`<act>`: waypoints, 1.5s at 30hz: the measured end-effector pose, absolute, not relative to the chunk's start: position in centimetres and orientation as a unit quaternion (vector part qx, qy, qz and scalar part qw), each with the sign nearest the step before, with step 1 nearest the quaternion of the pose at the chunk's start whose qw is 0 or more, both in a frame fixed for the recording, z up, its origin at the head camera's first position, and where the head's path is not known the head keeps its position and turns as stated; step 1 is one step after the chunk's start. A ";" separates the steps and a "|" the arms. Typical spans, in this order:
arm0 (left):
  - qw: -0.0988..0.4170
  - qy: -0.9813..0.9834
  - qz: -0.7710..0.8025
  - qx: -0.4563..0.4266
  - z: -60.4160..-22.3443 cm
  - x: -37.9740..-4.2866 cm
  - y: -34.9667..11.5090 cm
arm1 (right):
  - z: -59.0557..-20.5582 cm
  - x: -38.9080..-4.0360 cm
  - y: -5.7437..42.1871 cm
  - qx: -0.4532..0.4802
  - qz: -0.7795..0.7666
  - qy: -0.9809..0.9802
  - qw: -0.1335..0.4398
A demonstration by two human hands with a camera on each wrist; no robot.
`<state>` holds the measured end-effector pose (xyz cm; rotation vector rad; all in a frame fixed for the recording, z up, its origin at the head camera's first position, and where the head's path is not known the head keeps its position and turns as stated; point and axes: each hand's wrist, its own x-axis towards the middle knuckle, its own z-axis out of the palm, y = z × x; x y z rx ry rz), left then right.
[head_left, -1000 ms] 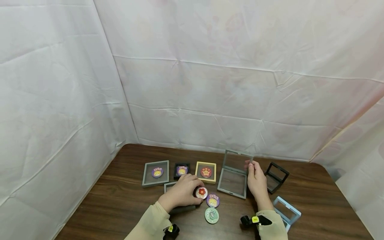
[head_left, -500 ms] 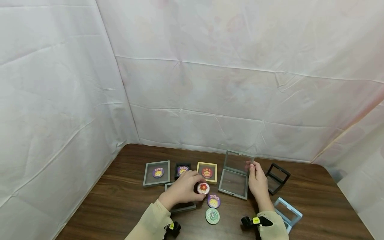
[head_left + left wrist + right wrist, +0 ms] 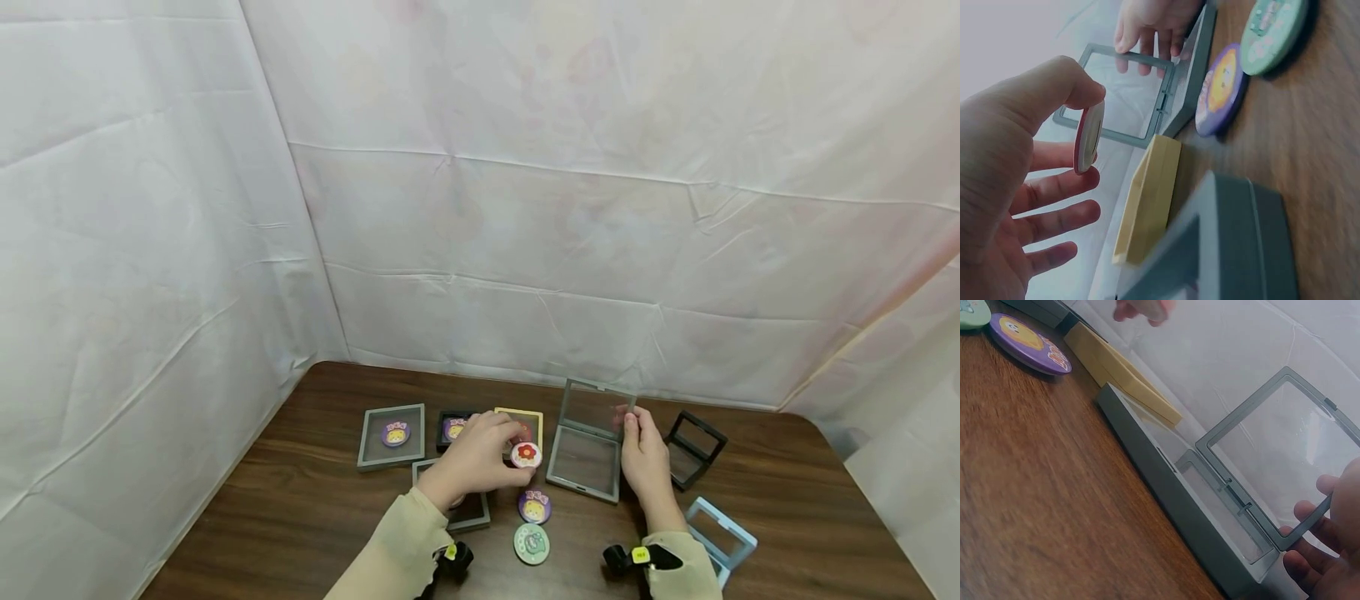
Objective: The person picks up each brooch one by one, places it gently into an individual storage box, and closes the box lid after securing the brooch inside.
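Between thumb and fingers my left hand (image 3: 483,454) pinches a round badge with a red flower (image 3: 527,454), raised over the table; the left wrist view shows the badge (image 3: 1089,137) edge-on. My right hand (image 3: 643,454) holds the raised lid (image 3: 1279,456) of a grey display case (image 3: 583,463) by its right edge. That case stands open, its clear film bare. Left of it lies a yellow case (image 3: 1122,375) with a red badge inside, partly behind my left hand. In front, a purple badge (image 3: 535,507) and a green badge (image 3: 532,544) lie flat on the wood.
A grey case with a purple badge (image 3: 392,437) and a black case (image 3: 448,427) sit at the back left. Another grey case (image 3: 468,512) lies under my left wrist. To the right stand an opened black case (image 3: 693,450) and an opened light blue case (image 3: 722,537).
My left hand has carried the flower badge up and to the right, toward the opened grey case. My right hand keeps its hold on the lid.
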<state>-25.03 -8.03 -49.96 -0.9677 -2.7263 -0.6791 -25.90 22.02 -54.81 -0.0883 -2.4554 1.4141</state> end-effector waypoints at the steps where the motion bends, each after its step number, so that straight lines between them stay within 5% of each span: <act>1: 0.087 -0.914 -0.228 -0.325 -49.8 -25.1 -7.8 | -54.8 -25.9 22.0 -0.031 0.493 -0.856 0.154; 45: 0.096 -0.938 -0.113 -0.314 -52.3 -27.3 1.7 | -54.8 -26.1 22.0 -0.040 0.494 -0.855 0.154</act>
